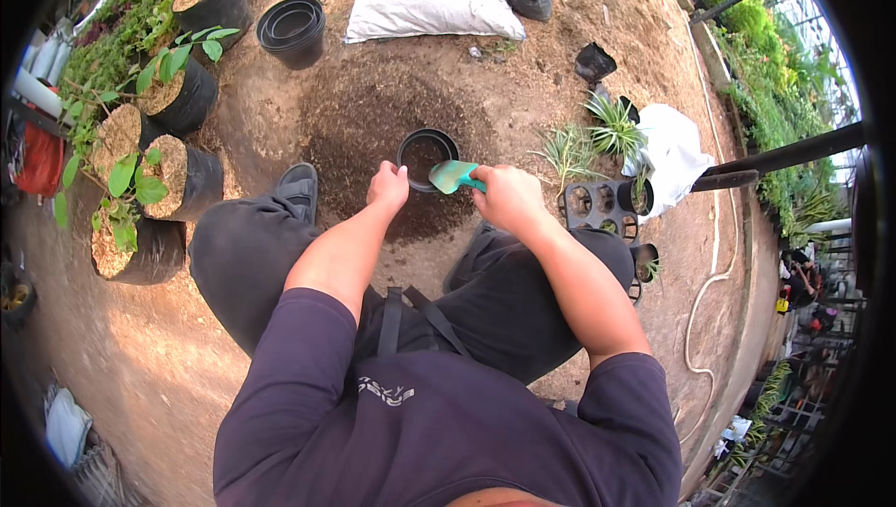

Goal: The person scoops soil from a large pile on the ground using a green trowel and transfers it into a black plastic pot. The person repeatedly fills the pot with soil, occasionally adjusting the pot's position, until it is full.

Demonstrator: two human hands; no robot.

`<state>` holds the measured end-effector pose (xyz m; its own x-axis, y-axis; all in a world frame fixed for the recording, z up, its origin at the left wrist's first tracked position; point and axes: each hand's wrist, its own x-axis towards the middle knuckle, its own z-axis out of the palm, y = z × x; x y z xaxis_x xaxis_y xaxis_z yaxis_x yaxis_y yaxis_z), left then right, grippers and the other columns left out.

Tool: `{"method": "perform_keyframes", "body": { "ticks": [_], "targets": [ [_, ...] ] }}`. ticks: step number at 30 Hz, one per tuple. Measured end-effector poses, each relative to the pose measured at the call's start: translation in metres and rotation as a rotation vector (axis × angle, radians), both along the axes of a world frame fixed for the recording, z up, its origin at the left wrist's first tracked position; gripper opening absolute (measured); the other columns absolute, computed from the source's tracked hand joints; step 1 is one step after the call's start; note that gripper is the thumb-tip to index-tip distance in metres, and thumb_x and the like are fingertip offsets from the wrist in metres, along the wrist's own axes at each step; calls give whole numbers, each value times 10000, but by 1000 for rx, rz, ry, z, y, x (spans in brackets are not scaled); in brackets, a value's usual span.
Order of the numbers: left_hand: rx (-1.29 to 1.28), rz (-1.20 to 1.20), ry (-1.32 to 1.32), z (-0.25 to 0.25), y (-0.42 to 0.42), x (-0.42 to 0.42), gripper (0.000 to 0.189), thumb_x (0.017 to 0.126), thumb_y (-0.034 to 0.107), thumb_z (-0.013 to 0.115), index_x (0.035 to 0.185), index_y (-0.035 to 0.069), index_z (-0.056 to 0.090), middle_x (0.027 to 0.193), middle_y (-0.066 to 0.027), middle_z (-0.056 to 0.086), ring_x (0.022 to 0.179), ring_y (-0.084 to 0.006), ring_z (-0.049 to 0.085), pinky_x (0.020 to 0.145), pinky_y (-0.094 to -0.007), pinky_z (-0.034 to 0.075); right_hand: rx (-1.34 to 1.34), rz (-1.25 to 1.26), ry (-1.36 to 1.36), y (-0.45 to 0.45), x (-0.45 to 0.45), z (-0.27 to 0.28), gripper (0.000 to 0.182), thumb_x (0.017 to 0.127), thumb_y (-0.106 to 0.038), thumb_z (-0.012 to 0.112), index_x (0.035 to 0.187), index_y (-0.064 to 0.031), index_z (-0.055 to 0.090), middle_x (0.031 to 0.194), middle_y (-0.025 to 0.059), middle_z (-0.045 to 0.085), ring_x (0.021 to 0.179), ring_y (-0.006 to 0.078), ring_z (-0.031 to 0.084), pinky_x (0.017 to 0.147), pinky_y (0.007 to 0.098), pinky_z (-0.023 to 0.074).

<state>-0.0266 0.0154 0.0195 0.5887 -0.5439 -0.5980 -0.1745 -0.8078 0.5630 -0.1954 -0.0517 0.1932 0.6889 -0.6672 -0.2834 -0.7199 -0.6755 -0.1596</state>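
A round black plastic pot [422, 157] stands on dark loose soil [399, 98] between my feet, with some brown soil visible inside. My right hand [509, 196] is closed around the handle of a green hand trowel [451, 176], whose blade lies over the pot's right rim. At the pot's left side is my left hand [389, 186], its thumb and fingers close together by the rim. Whether they pinch the rim is hard to tell.
Nested black pots [290, 31] and a white sack [434, 0] lie ahead. Black grow bags [203, 178] with leafy plants stand left. Spider plants [614, 122], a pot tray [590, 200] and a white bag [670, 150] are right, with a hose [693, 311] beyond.
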Motion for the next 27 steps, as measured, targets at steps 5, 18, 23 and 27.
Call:
{"method": "perform_keyframes", "body": {
  "ticks": [5,18,23,27],
  "targets": [
    [-162,14,-67,-11,-1,14,403,903,381,468,1235,153,497,1141,-150,595,1070,-318,559,899,-404,436,-67,56,-13,1,9,10,212,741,-220,595,927,-130,643,771,127,656,744,299,651,655,416,515],
    [-236,-433,-344,13,-49,31,334,892,455,465,1076,231,631,998,-97,630,953,-288,603,818,-417,477,68,35,136,-17,42,11,202,712,-226,612,870,-115,672,792,139,663,781,292,654,709,398,519],
    [-238,-547,-245,7,-71,40,303,893,439,468,1052,250,643,1010,-86,636,965,-286,603,830,-413,473,280,-103,248,-39,53,-22,245,752,-237,603,960,-128,671,968,135,655,939,284,627,827,388,496],
    [-187,-442,-68,7,-75,42,318,892,436,467,1096,255,629,1068,-82,635,1013,-299,586,856,-420,462,325,-16,351,-58,84,-33,265,766,-216,570,980,-92,667,968,168,644,936,313,618,832,390,492]
  ]
}}
